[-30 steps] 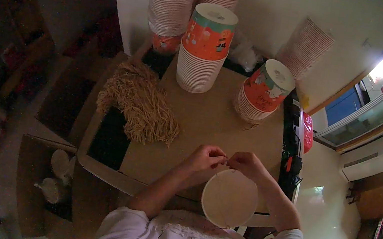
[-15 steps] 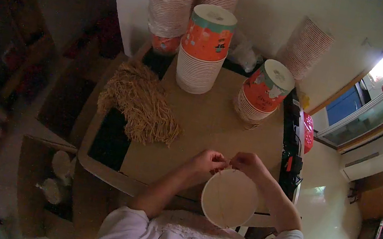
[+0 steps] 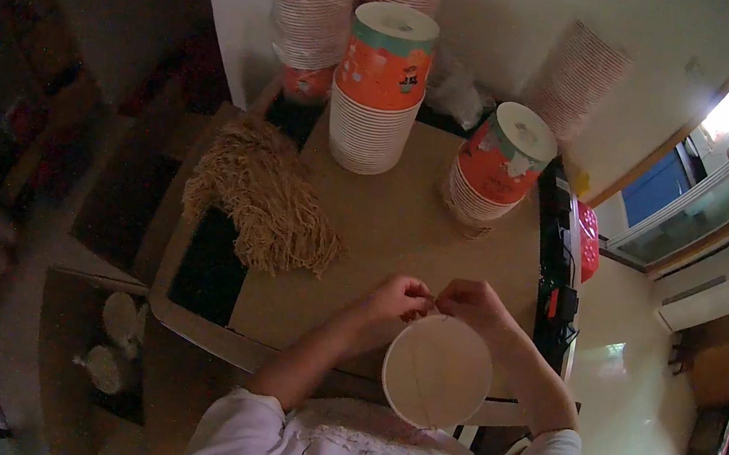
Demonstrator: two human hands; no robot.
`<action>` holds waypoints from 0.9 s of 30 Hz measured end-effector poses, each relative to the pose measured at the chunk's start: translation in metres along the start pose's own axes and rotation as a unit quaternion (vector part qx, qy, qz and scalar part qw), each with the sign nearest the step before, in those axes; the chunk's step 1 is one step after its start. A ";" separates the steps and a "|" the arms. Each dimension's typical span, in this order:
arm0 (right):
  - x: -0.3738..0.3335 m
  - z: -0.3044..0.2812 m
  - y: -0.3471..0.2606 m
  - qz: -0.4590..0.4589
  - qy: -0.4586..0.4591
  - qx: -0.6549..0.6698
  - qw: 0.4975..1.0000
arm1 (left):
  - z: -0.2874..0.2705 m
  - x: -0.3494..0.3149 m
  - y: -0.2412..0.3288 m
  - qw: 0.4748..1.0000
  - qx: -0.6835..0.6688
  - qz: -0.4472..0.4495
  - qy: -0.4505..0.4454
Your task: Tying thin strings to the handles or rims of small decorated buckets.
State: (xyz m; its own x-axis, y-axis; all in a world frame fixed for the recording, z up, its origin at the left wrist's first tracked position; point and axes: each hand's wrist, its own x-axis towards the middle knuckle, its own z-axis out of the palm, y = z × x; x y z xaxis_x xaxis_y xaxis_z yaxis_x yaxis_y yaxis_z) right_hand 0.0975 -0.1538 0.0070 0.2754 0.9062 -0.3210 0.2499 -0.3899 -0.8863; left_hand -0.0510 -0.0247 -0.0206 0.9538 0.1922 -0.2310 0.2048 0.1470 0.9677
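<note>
A white paper bucket (image 3: 447,367) rests against the table's near edge, its round mouth facing me. A thin brown string (image 3: 417,383) runs across that mouth from the far rim to the near rim. At the far rim, my left hand (image 3: 400,300) is closed in a pinch. Beside it my right hand (image 3: 469,303) is closed too, its fingertips almost meeting the left ones. Both seem to pinch the string's end, though the fingers mostly hide it. A loose bundle of brown twine (image 3: 267,206) lies on the table left of my hands.
Stacked orange-and-green paper buckets (image 3: 380,86) stand upside down at the table's back, with a shorter stack (image 3: 498,168) to their right. Wrapped white stacks (image 3: 311,2) line the wall. Cardboard (image 3: 383,231) covers the tabletop. An open carton (image 3: 59,350) holding white buckets is at lower left.
Both hands stay at the bucket's far rim, with small shifts of the fingers. The bucket is tilted slightly differently, and the whole view has shifted a little.
</note>
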 end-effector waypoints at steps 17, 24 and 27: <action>0.001 0.002 0.002 -0.051 0.001 -0.089 0.995 | 0.004 0.013 -0.013 0.983 0.036 0.087 0.159; -0.008 0.005 -0.003 -0.085 0.034 0.149 0.985 | 0.004 0.012 -0.010 0.963 0.108 0.151 0.197; -0.018 0.016 0.011 -0.132 0.085 0.179 0.971 | 0.005 0.012 -0.002 0.962 0.108 0.157 0.195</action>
State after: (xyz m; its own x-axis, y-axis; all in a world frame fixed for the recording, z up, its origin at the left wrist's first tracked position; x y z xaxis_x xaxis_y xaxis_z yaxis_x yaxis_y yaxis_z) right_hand 0.0804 -0.1721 -0.0023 0.4020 0.9150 -0.0348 0.0012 -0.0385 -0.9993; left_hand -0.0387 -0.0278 -0.0251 0.8291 0.5506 0.0972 0.0005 -0.1745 0.9847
